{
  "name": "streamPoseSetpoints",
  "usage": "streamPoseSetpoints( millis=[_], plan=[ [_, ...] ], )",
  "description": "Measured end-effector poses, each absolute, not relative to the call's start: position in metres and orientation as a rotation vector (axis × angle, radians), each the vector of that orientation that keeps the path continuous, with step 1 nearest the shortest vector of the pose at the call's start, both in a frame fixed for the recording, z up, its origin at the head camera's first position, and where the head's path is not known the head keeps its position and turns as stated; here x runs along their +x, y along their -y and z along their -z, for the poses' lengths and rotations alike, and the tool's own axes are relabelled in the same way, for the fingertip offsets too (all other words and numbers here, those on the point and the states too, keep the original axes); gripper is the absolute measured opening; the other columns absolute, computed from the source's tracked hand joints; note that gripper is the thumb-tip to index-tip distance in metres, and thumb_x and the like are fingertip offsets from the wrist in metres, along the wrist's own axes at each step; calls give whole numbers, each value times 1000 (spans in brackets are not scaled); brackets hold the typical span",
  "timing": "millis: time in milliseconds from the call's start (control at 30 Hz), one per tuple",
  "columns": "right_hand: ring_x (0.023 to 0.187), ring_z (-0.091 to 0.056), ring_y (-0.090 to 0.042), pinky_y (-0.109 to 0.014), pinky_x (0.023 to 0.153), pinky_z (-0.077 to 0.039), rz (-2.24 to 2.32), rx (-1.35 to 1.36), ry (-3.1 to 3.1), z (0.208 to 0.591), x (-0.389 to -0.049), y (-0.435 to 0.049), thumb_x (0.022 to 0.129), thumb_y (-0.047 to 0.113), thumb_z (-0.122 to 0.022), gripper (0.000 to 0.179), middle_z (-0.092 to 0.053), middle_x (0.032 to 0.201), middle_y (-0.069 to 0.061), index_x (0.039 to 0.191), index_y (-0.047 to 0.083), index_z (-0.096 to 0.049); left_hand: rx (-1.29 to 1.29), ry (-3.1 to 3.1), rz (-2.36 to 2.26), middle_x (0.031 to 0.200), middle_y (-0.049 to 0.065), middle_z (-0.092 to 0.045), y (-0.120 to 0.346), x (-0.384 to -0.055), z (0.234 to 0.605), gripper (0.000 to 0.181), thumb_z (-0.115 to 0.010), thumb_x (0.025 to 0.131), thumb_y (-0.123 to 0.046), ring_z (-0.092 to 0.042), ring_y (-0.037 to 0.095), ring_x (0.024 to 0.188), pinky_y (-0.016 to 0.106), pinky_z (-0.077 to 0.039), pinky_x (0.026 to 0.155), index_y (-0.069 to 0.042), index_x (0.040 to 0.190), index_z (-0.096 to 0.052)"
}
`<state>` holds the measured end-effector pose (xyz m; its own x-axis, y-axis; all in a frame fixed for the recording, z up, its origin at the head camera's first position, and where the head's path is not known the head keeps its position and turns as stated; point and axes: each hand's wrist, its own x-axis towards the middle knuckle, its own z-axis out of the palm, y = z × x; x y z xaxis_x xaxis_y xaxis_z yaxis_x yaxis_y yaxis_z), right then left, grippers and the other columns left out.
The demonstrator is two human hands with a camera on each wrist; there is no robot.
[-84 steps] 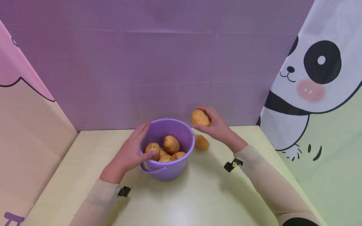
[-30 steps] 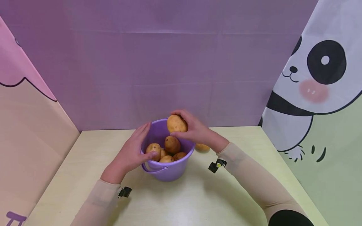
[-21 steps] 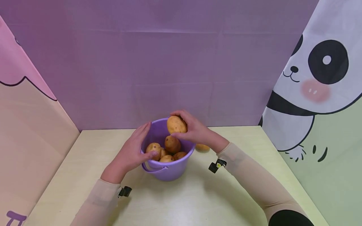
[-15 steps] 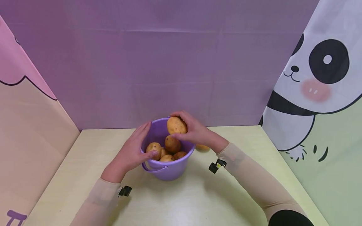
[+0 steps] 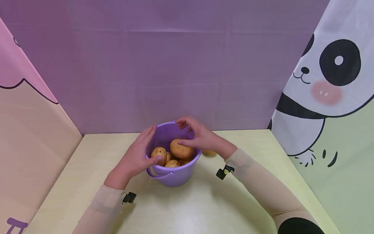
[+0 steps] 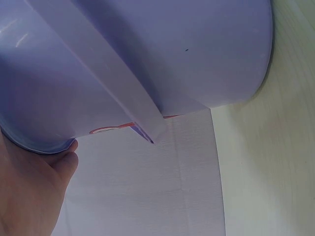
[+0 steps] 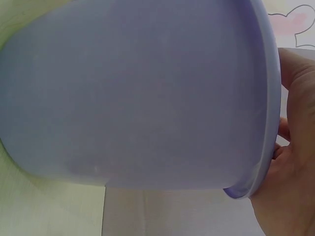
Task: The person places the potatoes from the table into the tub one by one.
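Observation:
A purple bucket (image 5: 176,178) stands upright near the back of the table, several potatoes inside it. My left hand (image 5: 135,158) holds its left rim, thumb over the inside edge; in the left wrist view the fingertips (image 6: 68,164) show at the rim, beside the bucket wall (image 6: 206,59). Over the right rim is my right hand (image 5: 201,135), fingers loosely spread and holding nothing. A large potato (image 5: 181,150) lies on top of the others just under its thumb. One more potato (image 5: 209,152) sits on the table right of the bucket, partly hidden by the right wrist.
The pale wooden table (image 5: 181,214) ends at a purple backdrop (image 5: 181,65) close behind the bucket. A panda-print panel (image 5: 330,97) rises on the right and a pink and beige one (image 5: 29,130) on the left. The bucket's handle (image 5: 159,176) hangs at the front.
My right hand carried the large potato from the right to over the bucket, then let it go; it dropped onto the others. My left hand stayed at the rim.

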<state>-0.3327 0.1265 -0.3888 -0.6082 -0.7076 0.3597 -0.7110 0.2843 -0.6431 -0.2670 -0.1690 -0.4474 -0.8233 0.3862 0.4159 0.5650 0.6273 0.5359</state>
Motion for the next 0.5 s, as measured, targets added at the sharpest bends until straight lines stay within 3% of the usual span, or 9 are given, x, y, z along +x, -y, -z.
streamPoseSetpoints(
  millis=[267,500],
  plan=[
    [130,-61,-29,-46,107,-54,-1252,1404,2459,389,-334,-128,95,12,-87,60,-63,138,-24,145,-4,-59,-777,2577,978,179,21,-28,169,-267,448,109,-80,91,-46,-26,44,165,70,-28,129,1,174,-27],
    [127,-63,-39,-50,106,-55,-1326,1359,2416,389,-336,-136,96,9,-86,53,-63,136,-24,141,-5,-61,-775,2575,977,180,19,-28,169,-268,449,110,-80,91,-47,-26,42,166,70,-29,128,0,174,-26]
  ],
)
